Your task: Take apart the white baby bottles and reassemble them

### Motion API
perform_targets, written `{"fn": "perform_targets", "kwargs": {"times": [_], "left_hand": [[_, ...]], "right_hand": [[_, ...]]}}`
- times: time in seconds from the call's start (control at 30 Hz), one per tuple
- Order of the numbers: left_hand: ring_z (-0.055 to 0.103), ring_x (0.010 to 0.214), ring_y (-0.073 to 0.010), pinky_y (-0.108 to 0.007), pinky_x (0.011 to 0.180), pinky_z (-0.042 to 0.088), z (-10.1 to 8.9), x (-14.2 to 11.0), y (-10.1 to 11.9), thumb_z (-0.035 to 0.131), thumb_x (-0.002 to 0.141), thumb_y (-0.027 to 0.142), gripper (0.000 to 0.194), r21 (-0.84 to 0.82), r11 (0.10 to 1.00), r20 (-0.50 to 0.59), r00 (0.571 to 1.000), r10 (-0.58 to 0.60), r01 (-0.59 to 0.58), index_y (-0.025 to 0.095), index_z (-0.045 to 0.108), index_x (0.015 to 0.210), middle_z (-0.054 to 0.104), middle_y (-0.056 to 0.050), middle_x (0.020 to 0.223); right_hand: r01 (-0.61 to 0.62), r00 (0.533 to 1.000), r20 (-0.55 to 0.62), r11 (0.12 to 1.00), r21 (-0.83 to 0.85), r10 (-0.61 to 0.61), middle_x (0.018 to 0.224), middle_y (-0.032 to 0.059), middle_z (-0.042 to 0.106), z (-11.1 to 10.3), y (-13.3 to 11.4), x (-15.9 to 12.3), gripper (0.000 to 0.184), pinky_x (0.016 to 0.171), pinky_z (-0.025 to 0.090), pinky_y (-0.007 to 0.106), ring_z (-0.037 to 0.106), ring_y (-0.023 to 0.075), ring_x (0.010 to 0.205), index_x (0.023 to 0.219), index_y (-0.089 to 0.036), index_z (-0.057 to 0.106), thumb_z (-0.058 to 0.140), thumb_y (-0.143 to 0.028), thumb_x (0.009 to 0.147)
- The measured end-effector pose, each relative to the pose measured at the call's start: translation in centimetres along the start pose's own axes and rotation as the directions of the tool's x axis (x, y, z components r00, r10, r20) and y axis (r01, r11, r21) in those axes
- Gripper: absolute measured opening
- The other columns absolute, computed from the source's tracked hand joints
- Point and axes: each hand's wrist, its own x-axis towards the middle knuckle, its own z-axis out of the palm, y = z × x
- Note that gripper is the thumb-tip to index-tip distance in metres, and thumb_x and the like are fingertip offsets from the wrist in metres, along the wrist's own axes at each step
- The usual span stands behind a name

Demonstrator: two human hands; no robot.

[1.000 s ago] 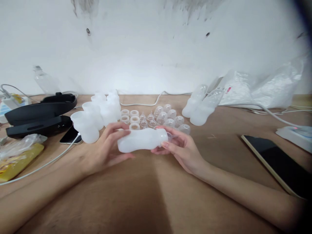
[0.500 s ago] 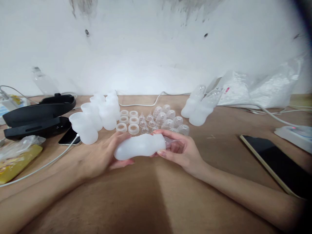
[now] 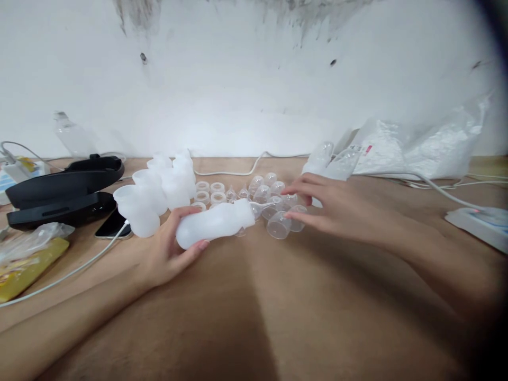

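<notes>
My left hand grips the base end of a white translucent bottle, which lies nearly level with its nipple end pointing right. My right hand has its fingers spread over a cluster of clear caps; its fingertips touch one clear cap lying on its side. White rings and small clear nipples sit just behind the bottle. Several empty white bottles stand to the left.
Finished bottles lie behind my right hand. A black device, a phone with a white cable and a yellow packet are at the left. Plastic bags and a power strip are at the right.
My right hand has let go of the bottle's nipple end and moved right and back onto the clear caps. My left hand alone now holds the bottle, shifted slightly left.
</notes>
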Motion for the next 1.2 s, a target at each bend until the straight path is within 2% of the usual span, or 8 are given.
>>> {"fn": "perform_targets", "kwargs": {"times": [0.23, 0.43, 0.5, 0.57, 0.67, 0.8, 1.03, 1.2], "left_hand": [[0.054, 0.092, -0.0212, -0.034, 0.077, 0.046, 0.2, 0.2, 0.1, 0.052, 0.08, 0.031, 0.035, -0.06, 0.998, -0.018, 0.999, -0.031, 0.03, 0.02, 0.039, 0.11, 0.054, -0.008, 0.107], [0.054, 0.08, -0.0183, -0.028, 0.065, 0.045, 0.1, 0.6, 0.0, 0.049, 0.079, 0.038, 0.031, -0.179, 0.967, -0.069, 0.978, -0.198, 0.184, 0.018, 0.043, 0.102, 0.056, -0.005, 0.095], [0.054, 0.079, -0.019, -0.028, 0.062, 0.044, 0.1, 0.6, -0.4, 0.049, 0.079, 0.042, 0.032, -0.237, 0.946, -0.104, 0.962, -0.253, 0.223, 0.018, 0.045, 0.1, 0.056, -0.004, 0.091], [0.053, 0.081, -0.0197, -0.028, 0.062, 0.044, 0.2, 0.6, -0.9, 0.049, 0.079, 0.044, 0.033, -0.297, 0.924, -0.122, 0.95, -0.288, 0.242, 0.018, 0.045, 0.099, 0.056, -0.004, 0.091], [0.053, 0.082, -0.0194, -0.027, 0.061, 0.043, 0.5, 0.6, -1.3, 0.049, 0.08, 0.044, 0.031, -0.352, 0.9, -0.115, 0.943, -0.312, 0.255, 0.019, 0.047, 0.098, 0.055, -0.003, 0.09], [0.053, 0.08, -0.019, -0.026, 0.059, 0.042, 0.5, 0.6, -1.2, 0.049, 0.079, 0.045, 0.032, -0.325, 0.908, -0.095, 0.947, -0.308, 0.263, 0.018, 0.047, 0.097, 0.055, -0.003, 0.089], [0.054, 0.072, -0.0167, -0.026, 0.061, 0.043, 0.0, 0.6, -0.4, 0.048, 0.078, 0.043, 0.031, -0.198, 0.953, -0.076, 0.966, -0.246, 0.227, 0.018, 0.048, 0.096, 0.058, -0.002, 0.085], [0.054, 0.071, -0.0158, -0.025, 0.061, 0.043, -0.1, 0.6, 0.2, 0.05, 0.077, 0.038, 0.03, -0.103, 0.984, -0.035, 0.988, -0.148, 0.144, 0.017, 0.049, 0.097, 0.06, -0.004, 0.09]], "right_hand": [[0.075, 0.973, 0.224, 0.991, -0.108, -0.049, 0.101, 0.0054, 0.06, 1.7, 0.1, -0.6, 0.031, 0.058, 0.041, 0.029, 0.06, 0.0191, 0.072, 0.103, -0.023, 0.058, 0.053, -0.036, 0.076], [-0.164, 0.963, 0.258, 0.934, 0.316, 0.081, 0.073, 0.0008, 0.061, 0.7, -0.8, -0.1, 0.026, 0.053, 0.041, 0.027, 0.058, 0.016, 0.062, 0.09, -0.021, 0.057, 0.061, -0.038, 0.07], [-0.242, 0.967, 0.218, 0.743, 0.624, 0.132, 0.086, 0.002, 0.062, 0.8, -1.0, 0.1, 0.032, 0.051, 0.043, 0.026, 0.059, 0.0157, 0.066, 0.095, -0.022, 0.055, 0.063, -0.038, 0.068], [-0.256, 0.964, 0.196, 0.442, 0.86, 0.178, 0.101, 0.0032, 0.059, 1.5, -1.2, 0.3, 0.036, 0.05, 0.045, 0.024, 0.061, 0.0149, 0.071, 0.102, -0.024, 0.053, 0.064, -0.034, 0.069], [-0.279, 0.938, 0.268, 0.018, 0.96, 0.221, 0.106, 0.0031, 0.058, 3.0, -1.4, 0.3, 0.03, 0.051, 0.046, 0.02, 0.06, 0.0115, 0.074, 0.103, -0.024, 0.056, 0.061, -0.029, 0.074], [-0.328, 0.897, 0.379, -0.232, 0.916, 0.23, 0.111, 0.0021, 0.058, 4.4, -1.6, 0.2, 0.019, 0.055, 0.048, 0.015, 0.059, 0.0088, 0.079, 0.094, -0.023, 0.061, 0.061, -0.026, 0.075], [-0.314, 0.906, 0.353, -0.19, 0.93, 0.232, 0.106, 0.004, 0.059, 4.4, -1.9, 0.2, 0.025, 0.054, 0.048, 0.017, 0.06, 0.0105, 0.077, 0.098, -0.023, 0.06, 0.063, -0.026, 0.073], [-0.162, 0.972, 0.13, 0.158, 0.974, 0.195, 0.105, 0.0032, 0.058, 4.7, -2.5, -0.3, 0.031, 0.055, 0.051, 0.023, 0.06, 0.0128, 0.075, 0.098, -0.024, 0.059, 0.067, -0.023, 0.068]]}}
